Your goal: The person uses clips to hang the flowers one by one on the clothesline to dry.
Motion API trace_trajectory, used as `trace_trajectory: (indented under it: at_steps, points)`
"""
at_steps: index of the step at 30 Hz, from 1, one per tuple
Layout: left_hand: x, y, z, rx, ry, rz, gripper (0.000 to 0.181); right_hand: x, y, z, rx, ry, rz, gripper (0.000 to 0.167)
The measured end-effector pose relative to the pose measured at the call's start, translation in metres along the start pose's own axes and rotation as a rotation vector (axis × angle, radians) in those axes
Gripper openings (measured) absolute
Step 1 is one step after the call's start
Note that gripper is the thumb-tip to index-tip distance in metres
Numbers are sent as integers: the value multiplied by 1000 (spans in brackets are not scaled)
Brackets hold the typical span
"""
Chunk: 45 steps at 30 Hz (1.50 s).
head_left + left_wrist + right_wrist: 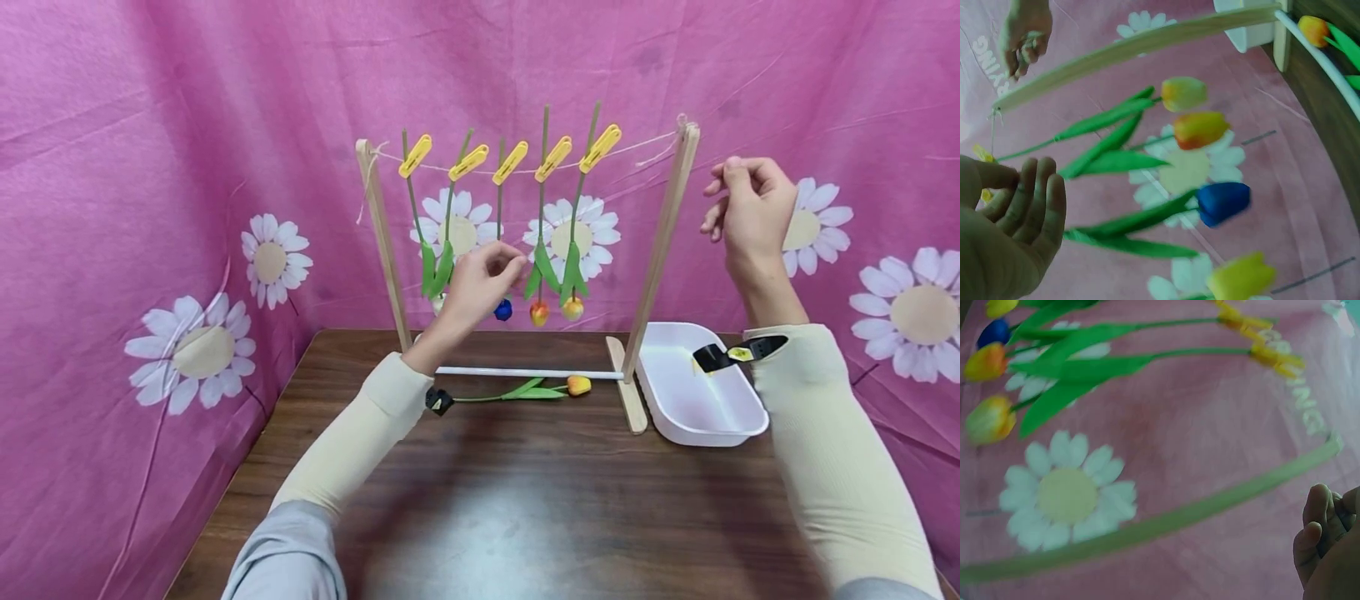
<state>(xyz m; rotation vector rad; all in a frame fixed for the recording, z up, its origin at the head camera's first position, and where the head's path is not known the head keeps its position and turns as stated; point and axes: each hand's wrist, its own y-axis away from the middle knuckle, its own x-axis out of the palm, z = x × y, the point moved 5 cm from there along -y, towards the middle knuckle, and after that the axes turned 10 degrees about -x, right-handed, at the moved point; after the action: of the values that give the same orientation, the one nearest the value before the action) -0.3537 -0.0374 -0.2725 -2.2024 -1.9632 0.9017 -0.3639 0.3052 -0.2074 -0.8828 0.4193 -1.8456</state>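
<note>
Several artificial tulips hang heads-down from a string (637, 148), each stem clipped by a yellow clothespin (555, 158). A blue tulip (503, 310), an orange-red tulip (539, 313) and a pale yellow-orange tulip (573, 308) show below the line. In front of them, my left hand (483, 283) is raised with fingers loosely bent and nothing visible in it; it partly hides the tulips behind. Beyond the right post, my right hand (753, 204) hangs in the air, fingers loosely curled, holding nothing visible. One yellow-orange tulip (579, 386) lies on the table.
The string is tied between two wooden posts (663, 250) joined by a white rod (525, 373) near the brown table (480, 500). A white plastic basin (705, 417) stands right of the frame, below my right forearm. Pink cloth (480, 67) with daisies hangs behind.
</note>
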Motion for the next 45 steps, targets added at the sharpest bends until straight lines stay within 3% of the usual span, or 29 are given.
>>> trace_trajectory:
  at_steps: [5, 9, 15, 20, 25, 29, 36, 41, 45]
  points:
    - [-14, 11, 23, -37, 8, 53, 19, -27, 5, -24, 31, 115, 46, 17]
    - [-24, 21, 44, -89, -3, 85, 19, -50, 10, -43, 61, 349, 123, 15]
    - [-35, 38, 82, -136, -6, 136, 15, -78, 20, -71, 93, 753, 320, 13]
    - [-39, 55, 119, -205, -11, 207, 15, -99, 29, -98, 120, 984, 486, 32]
    - [-42, 67, 154, -273, -66, 254, 13, -116, 38, -118, 116, 1190, 616, 30]
    - [-45, 75, 176, -276, -129, 280, 12, -127, 48, -132, 167, 1234, 700, 32]
    - [-46, 86, 208, -210, -299, 317, 11, -146, 62, -155, 301, 1217, 820, 33]
    - [-42, 93, 221, -165, -435, 349, 11, -163, 71, -169, 380, 1261, 906, 31]
    - [-36, 100, 226, -144, -527, 410, 12, -171, 78, -178, 401, 1294, 997, 32]
